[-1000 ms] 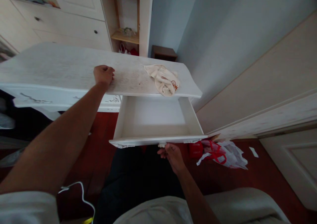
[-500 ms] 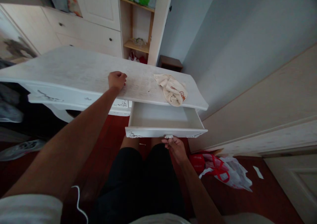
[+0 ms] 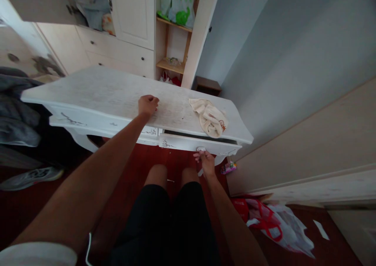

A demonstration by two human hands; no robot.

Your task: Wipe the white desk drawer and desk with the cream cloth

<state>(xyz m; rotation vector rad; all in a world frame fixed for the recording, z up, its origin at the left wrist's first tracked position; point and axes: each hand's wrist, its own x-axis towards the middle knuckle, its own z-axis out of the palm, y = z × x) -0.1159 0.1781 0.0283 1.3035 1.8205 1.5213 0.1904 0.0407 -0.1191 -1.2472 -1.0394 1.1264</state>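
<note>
My right hand (image 3: 205, 161) pinches the white knob (image 3: 201, 149) on the front of a white drawer (image 3: 188, 143). The drawer stands slightly out of the table, with a narrow dark gap along its top. My left hand (image 3: 148, 104) rests on the whitish tabletop (image 3: 117, 89), its fingers curled in and nothing visible in them. A crumpled cream cloth (image 3: 212, 119) with a reddish-brown print lies on the tabletop above the drawer, to the right of my left hand.
A cabinet (image 3: 133, 17) with shelves stands beyond the table. On the dark red floor at right lie red and white bags (image 3: 272, 221), and a colourful packet (image 3: 228, 167) sits under the table's right end. A shoe (image 3: 32, 176) is at far left, below grey clothes (image 3: 16, 117).
My right hand has pushed the drawer inward, from wide out to nearly closed. My left hand has stayed on the tabletop. The whole view has shifted a little.
</note>
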